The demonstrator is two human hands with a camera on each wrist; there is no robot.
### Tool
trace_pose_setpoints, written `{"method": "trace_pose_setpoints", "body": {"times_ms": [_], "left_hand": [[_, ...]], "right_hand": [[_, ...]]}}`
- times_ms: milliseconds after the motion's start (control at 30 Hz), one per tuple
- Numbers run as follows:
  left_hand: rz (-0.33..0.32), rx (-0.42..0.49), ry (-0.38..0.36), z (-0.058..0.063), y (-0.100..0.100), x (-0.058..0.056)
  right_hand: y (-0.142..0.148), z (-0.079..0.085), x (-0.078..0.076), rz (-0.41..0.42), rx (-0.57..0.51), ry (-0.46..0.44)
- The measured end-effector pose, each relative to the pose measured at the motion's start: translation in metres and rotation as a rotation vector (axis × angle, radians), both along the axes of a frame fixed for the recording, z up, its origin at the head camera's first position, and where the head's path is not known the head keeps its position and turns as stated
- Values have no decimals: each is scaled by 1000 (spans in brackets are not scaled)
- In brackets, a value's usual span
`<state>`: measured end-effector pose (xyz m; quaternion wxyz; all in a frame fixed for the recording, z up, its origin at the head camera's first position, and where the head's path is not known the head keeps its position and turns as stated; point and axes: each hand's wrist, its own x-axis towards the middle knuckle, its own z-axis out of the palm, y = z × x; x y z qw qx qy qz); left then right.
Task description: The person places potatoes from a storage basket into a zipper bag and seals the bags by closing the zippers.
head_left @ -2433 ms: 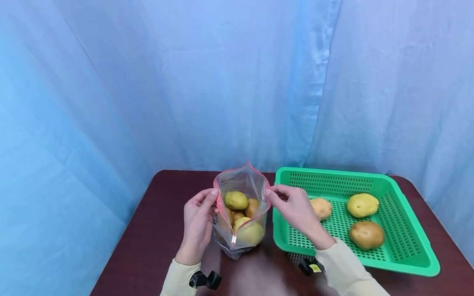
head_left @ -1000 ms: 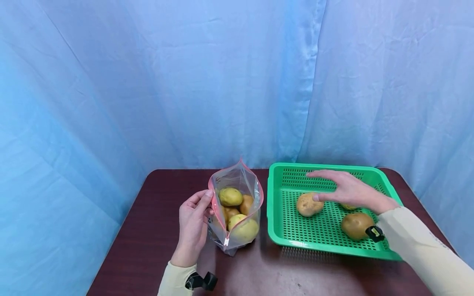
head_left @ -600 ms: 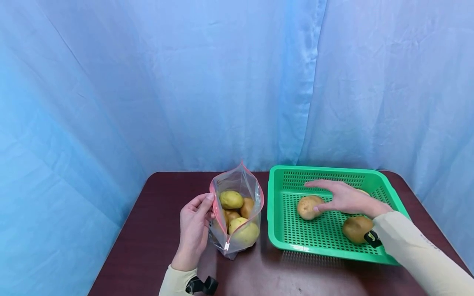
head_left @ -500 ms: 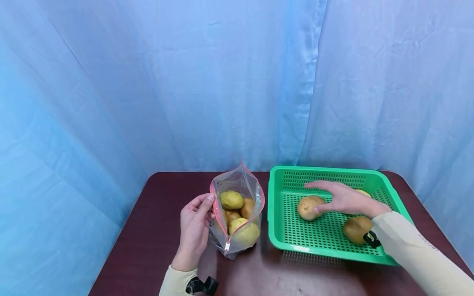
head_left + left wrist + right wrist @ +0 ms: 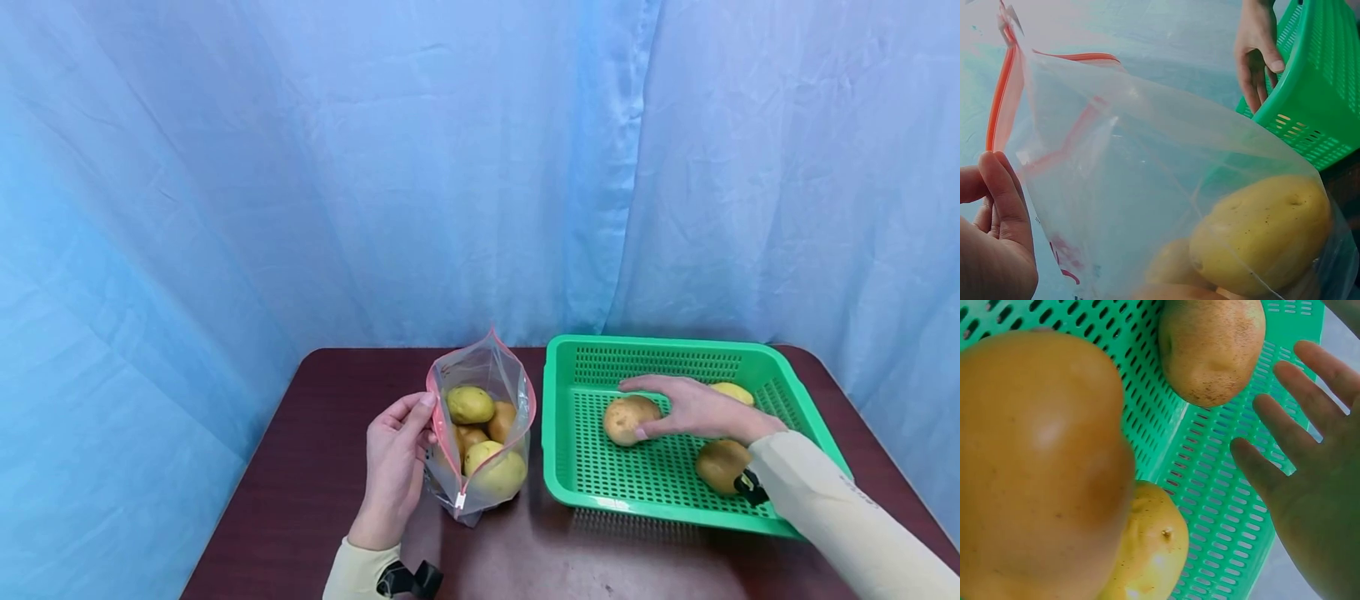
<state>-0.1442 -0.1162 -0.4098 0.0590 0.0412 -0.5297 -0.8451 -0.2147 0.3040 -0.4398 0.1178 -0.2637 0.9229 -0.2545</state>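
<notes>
My left hand pinches the left side of the pink-edged rim of a clear zip bag. The bag stands upright on the table with its mouth spread and several potatoes inside. In the left wrist view, my thumb and fingers grip the bag's orange-looking strip. Over the green basket reaches my right hand, its thumb overlapping a light brown potato in the head view. The right wrist view shows those fingers spread, apart from that potato.
Inside the green basket also lie a darker brown potato, below my right wrist, and a yellow potato, partly hidden behind my hand. Both stand on a dark red table. Blue curtains hang behind it.
My right hand has let go of the bag's right rim and moved right over the basket, then lower beside the light brown potato. My left hand keeps its pinch on the bag.
</notes>
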Motion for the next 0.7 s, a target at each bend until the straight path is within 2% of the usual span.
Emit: {"method": "trace_pose_setpoints", "body": {"times_ms": [367, 700], "left_hand": [[0, -10, 6, 1, -2, 1], [-12, -2, 14, 1, 3, 2]], "right_hand": [[-4, -9, -1, 7, -38, -60], [2, -15, -3, 9, -16, -91]]}}
